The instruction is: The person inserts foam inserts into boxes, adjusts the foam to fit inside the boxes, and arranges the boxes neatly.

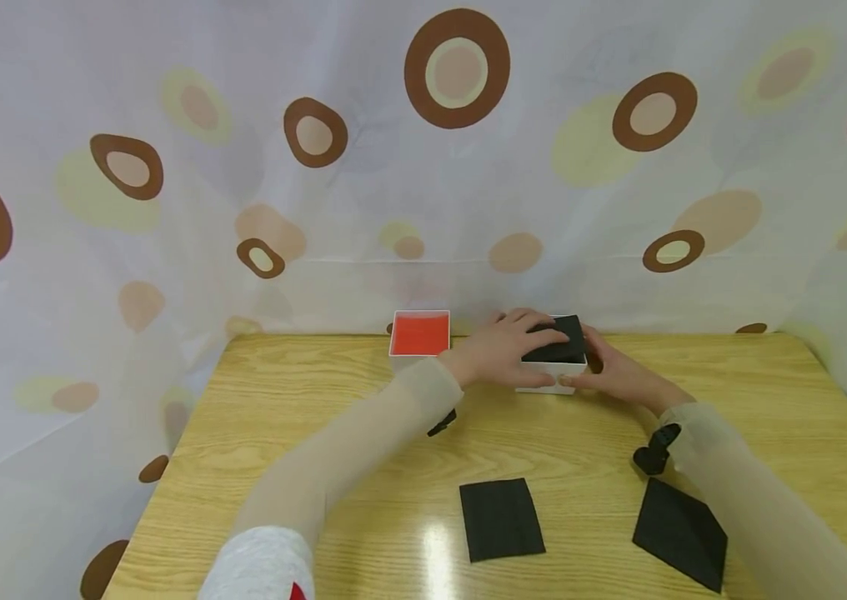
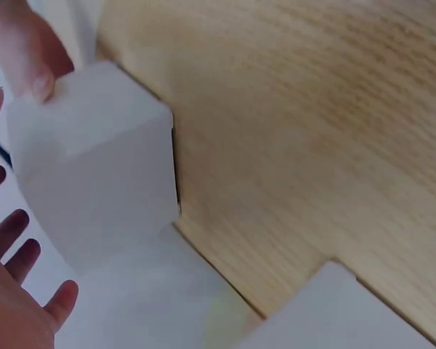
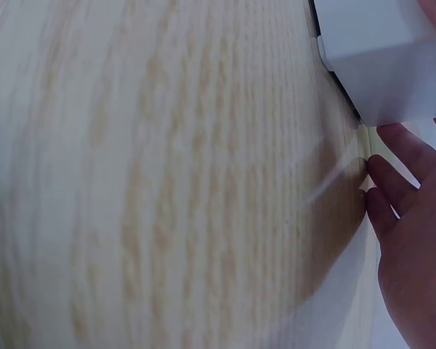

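Note:
A small white box (image 1: 539,377) stands near the back of the table, with a black square of cloth-like material (image 1: 572,340) in its top. Over that black piece my left hand (image 1: 506,348) reaches from the left, fingers extended and spread. In the left wrist view the left hand (image 2: 18,305) shows spread fingers beside the white box (image 2: 94,182). My right hand (image 1: 628,377) holds the box's right side, thumb on the front face and fingers around toward the back. The right wrist view shows the right hand (image 3: 421,240) at the box's lower corner.
Left of the hands, a second white box (image 1: 403,363) has a red piece (image 1: 420,333) in its top. Two black squares lie nearer the front, one in the middle (image 1: 502,521), another (image 1: 682,535) beside the right forearm. A patterned curtain (image 1: 363,208) hangs behind the table.

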{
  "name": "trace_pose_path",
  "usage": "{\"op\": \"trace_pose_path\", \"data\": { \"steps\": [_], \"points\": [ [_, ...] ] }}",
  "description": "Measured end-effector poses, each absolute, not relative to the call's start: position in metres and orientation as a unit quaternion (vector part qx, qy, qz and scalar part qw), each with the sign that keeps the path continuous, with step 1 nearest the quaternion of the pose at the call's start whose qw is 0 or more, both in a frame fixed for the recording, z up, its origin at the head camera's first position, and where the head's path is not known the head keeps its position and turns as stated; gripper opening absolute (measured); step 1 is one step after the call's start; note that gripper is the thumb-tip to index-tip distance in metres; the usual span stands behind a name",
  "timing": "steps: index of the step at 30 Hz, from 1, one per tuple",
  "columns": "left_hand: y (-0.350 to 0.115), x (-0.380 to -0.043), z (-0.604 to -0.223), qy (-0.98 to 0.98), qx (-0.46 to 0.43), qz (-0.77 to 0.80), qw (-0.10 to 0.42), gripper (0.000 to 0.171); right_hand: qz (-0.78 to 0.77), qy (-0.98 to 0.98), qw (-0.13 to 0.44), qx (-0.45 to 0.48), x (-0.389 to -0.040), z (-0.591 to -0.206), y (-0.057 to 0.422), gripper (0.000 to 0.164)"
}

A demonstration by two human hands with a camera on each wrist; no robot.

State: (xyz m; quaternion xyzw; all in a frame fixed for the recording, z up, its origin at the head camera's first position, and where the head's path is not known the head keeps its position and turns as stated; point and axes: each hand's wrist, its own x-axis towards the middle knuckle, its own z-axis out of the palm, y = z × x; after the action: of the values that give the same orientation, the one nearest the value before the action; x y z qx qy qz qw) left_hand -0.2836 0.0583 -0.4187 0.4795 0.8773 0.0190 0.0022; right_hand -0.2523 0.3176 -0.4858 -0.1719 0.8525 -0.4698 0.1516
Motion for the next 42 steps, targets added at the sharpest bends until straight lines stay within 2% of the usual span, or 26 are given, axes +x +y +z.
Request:
{"op": "trace_pose_path", "data": {
  "steps": [8,16,21,28,42],
  "points": [
    [0.065,-0.273,-0.425,0.874,0.484,-0.034,-0.031,0.062,-0.464,0.855,0.143,-0.182,-0.254,-0.488,0.317,0.097],
    [0.067,-0.270,-0.429,0.873,0.483,-0.058,-0.041,0.057,-0.476,0.847,0.153,-0.181,-0.253,-0.487,0.318,0.099],
    [0.068,-0.269,-0.434,0.875,0.479,-0.045,-0.043,0.057,-0.481,0.843,0.151,-0.187,-0.251,-0.487,0.317,0.100],
    [0.063,-0.272,-0.441,0.871,0.485,-0.016,-0.077,0.051,-0.489,0.839,0.146,-0.187,-0.251,-0.488,0.318,0.099],
    [0.060,-0.271,-0.435,0.880,0.472,0.008,-0.056,0.043,-0.491,0.837,0.136,-0.198,-0.252,-0.488,0.319,0.101]
  ]
}}
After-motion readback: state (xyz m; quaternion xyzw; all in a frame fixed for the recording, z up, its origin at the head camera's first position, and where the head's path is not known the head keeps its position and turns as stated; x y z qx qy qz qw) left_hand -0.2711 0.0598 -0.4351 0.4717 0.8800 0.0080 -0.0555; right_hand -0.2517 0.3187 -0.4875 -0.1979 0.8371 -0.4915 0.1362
